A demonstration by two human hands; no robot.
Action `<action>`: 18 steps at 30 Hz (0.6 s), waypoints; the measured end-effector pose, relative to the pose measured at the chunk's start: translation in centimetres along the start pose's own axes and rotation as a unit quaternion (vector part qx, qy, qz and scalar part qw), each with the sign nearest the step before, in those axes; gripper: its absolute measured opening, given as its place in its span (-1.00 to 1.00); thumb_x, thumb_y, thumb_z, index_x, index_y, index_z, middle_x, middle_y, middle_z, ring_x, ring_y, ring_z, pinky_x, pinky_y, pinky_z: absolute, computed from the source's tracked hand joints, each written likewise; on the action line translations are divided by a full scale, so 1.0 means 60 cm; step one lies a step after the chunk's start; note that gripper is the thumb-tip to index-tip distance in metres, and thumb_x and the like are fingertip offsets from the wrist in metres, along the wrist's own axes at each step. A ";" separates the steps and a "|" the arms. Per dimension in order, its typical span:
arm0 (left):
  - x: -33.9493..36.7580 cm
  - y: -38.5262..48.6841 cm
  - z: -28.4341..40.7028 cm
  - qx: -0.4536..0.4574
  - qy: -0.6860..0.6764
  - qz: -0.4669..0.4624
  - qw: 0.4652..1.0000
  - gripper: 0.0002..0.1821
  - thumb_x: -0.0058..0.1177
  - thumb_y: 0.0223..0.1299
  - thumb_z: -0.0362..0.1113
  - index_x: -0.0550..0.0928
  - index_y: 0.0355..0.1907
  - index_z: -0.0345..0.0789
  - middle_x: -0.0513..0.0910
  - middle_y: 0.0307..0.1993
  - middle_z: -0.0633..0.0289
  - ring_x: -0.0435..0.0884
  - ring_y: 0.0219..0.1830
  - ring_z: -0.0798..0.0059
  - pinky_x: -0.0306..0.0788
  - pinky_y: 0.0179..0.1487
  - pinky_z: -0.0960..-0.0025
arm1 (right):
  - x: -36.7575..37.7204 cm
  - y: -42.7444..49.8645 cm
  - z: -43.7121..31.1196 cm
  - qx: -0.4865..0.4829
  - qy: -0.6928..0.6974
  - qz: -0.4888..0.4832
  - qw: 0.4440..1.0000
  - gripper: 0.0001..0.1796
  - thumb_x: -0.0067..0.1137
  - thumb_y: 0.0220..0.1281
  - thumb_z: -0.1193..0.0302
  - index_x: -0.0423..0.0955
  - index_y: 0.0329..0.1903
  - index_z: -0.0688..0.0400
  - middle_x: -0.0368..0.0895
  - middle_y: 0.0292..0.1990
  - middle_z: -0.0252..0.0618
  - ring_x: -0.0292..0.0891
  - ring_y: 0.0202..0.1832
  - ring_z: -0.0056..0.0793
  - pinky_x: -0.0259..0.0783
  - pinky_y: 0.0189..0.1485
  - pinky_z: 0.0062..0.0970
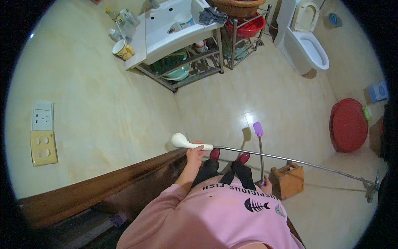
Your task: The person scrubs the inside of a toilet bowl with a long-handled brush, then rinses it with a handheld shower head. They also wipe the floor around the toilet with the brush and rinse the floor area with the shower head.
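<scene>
My left hand [196,155] grips the white handle of a hand shower [186,143] and holds it level near the left wall. From the handle's end a taut metal shower hose [289,159] runs to a faucet [370,186] on the right wall. Low at my right side, my right hand [266,186] is closed around the handle of a long cleaning brush [260,149] with a metal shaft. Its flat purple head [258,128] points forward over the tiled floor [224,102]. The hose crosses above the brush shaft.
A wooden stool [287,180] stands right of my right hand. Ahead are a white sink [174,40] on a metal frame, a rack [234,46] with basins, and a toilet [307,46] with its lid up. A red round object [349,124] leans at right. Behind-left is a wooden doorframe [108,186].
</scene>
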State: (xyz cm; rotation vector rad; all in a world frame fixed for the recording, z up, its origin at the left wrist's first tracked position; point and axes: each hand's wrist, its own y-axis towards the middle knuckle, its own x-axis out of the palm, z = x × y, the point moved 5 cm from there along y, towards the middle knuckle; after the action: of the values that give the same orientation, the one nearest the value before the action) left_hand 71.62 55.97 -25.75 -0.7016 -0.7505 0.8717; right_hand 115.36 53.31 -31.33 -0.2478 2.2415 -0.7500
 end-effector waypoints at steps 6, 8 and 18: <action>-0.030 0.011 0.032 -0.009 0.001 -0.057 0.998 -0.70 -0.03 -0.04 -0.59 0.41 -0.17 -0.38 0.45 -0.23 0.08 0.52 -0.17 0.14 0.49 -0.10 0.02 | 0.056 -0.064 -0.057 0.001 0.096 0.029 0.995 -0.42 0.08 -0.05 0.60 0.26 0.14 0.21 0.51 -0.28 -0.20 0.41 -0.30 -0.54 0.34 -0.22 -0.57; -0.041 0.020 0.039 -0.020 0.009 -0.062 0.998 -0.69 -0.02 -0.03 -0.59 0.41 -0.15 -0.38 0.45 -0.22 0.08 0.52 -0.17 0.16 0.48 -0.10 0.02 | 0.076 -0.087 -0.059 0.011 0.105 0.035 0.994 -0.41 0.05 -0.02 0.62 0.23 0.17 0.24 0.49 -0.24 -0.25 0.39 -0.27 -0.63 0.33 -0.18 -0.62; -0.055 0.034 0.012 -0.141 0.033 -0.125 0.982 -0.70 -0.03 0.00 -0.60 0.38 -0.16 -0.34 0.46 -0.07 0.11 0.48 -0.07 0.17 0.44 -0.01 0.01 | 0.110 -0.191 -0.117 0.019 0.055 0.083 0.995 -0.39 0.04 0.00 0.58 0.21 0.20 0.08 0.53 -0.38 -0.16 0.44 -0.36 -0.43 0.35 -0.28 -0.51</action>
State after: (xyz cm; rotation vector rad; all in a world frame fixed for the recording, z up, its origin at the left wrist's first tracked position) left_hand 68.77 54.23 -27.87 -0.8599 -0.8912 0.5159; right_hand 105.14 44.55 -24.71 -0.0010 2.3154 -0.7313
